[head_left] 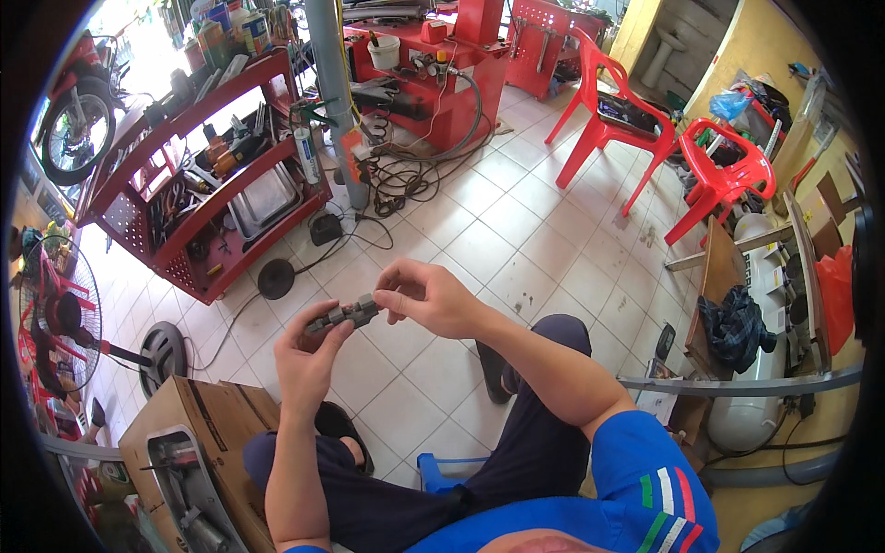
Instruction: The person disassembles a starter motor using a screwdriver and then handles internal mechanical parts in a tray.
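In front of me, over the tiled floor, both my hands are at a small dark grey metal part (343,316). It is stepped along its length, with a blocky end that looks like a hex nut towards the right; its exact kind is hard to make out. My left hand (309,355) grips the part's left side between thumb and fingers. Bent and pinched, the thumb and fingers of my right hand (429,300) hold the right end. The part lies nearly level, tilted slightly up to the right.
A red tool cart (207,184) stands ahead left. At my left are a floor fan (64,313) and a cardboard box (198,405) bearing a metal tray (175,442) of parts. Cables (406,189) lie ahead. Red chairs (613,134) and a grey cylindrical tank (742,419) are to the right.
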Available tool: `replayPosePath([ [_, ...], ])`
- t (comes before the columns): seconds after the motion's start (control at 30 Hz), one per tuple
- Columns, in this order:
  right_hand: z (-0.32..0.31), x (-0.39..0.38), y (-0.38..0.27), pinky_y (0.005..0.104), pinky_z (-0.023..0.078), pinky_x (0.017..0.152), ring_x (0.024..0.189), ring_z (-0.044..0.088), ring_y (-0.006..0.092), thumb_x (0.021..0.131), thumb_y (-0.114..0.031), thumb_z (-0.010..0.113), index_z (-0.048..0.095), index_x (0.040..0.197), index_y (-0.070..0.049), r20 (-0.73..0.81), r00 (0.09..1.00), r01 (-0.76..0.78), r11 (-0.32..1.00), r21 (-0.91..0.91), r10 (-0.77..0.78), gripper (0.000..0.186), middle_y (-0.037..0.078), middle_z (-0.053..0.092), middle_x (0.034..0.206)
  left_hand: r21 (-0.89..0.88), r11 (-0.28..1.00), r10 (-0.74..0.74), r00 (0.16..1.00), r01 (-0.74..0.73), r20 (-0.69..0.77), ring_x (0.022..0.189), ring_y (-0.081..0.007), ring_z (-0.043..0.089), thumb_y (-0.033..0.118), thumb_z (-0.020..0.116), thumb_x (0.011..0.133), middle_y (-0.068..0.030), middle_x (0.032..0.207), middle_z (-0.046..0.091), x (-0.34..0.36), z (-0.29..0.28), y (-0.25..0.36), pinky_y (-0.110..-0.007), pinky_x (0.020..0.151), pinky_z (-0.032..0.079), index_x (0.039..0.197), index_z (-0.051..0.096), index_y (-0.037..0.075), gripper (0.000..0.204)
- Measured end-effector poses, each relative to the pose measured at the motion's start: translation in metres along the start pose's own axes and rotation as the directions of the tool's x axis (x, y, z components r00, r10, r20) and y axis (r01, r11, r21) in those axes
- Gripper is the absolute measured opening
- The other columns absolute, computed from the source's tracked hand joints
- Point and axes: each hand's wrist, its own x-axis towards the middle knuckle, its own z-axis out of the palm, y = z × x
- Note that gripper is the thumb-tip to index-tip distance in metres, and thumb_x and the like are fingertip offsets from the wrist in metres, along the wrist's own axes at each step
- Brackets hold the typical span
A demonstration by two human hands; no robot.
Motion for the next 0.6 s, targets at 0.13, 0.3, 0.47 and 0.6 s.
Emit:
replayPosePath([
  [0.13, 0.0010, 0.0006, 0.0025, 0.0264, 0.051, 0.073, 0.078, 0.064, 0.0123, 0.099, -0.021, 0.060, 0.057, 0.106, 0.000, -0.020, 0.999, -0.031, 1.000, -0.003, 0.031, 0.022, 0.007, 0.066, 0.089, -0.023, 1.000, 0.013, 1.000, -0.013, 0.014, 0.102, -0.0194, 0.067, -0.005, 0.069, 0.087, -0.0156, 0.109, 0.069, 0.0005, -0.0002, -0.0015, -0.027, 0.089, 0.052, 0.118, 0.060, -0.006, 0.033],
  [0.3, 0.0009, 0.0015, 0.0045, 0.0265, 0.052, 0.073, 0.078, 0.065, 0.0127, 0.099, -0.020, 0.060, 0.056, 0.106, 0.000, -0.024, 0.999, -0.039, 0.999, -0.018, 0.038, 0.022, 0.006, 0.065, 0.089, -0.005, 1.000, 0.007, 1.000, -0.007, 0.017, 0.102, -0.0193, 0.067, -0.005, 0.070, 0.087, -0.0157, 0.109, 0.069, -0.0002, -0.0005, 0.0005, -0.027, 0.090, 0.052, 0.117, 0.060, -0.006, 0.032],
  [0.47, 0.0005, 0.0005, 0.0005, 0.0274, 0.052, 0.074, 0.079, 0.065, 0.0129, 0.098, -0.016, 0.062, 0.056, 0.107, 0.001, -0.024, 1.000, -0.012, 0.999, -0.034, 0.012, 0.021, 0.007, 0.065, 0.090, -0.019, 1.000, 0.018, 1.000, -0.017, 0.019, 0.101, -0.0180, 0.067, -0.004, 0.070, 0.087, -0.0146, 0.109, 0.069, 0.0005, -0.0014, -0.0012, -0.027, 0.089, 0.052, 0.117, 0.060, -0.006, 0.032],
  [0.6, 0.0022, -0.0007, -0.0015, 0.0276, 0.052, 0.075, 0.080, 0.065, 0.0127, 0.098, -0.016, 0.062, 0.056, 0.107, 0.001, -0.009, 0.999, 0.048, 0.999, -0.007, -0.048, 0.020, 0.006, 0.065, 0.090, -0.014, 1.000, 0.009, 1.000, -0.008, 0.016, 0.100, -0.0174, 0.067, -0.004, 0.070, 0.087, -0.0138, 0.108, 0.069, -0.0003, -0.0003, -0.0015, -0.027, 0.088, 0.052, 0.117, 0.060, -0.006, 0.032],
])
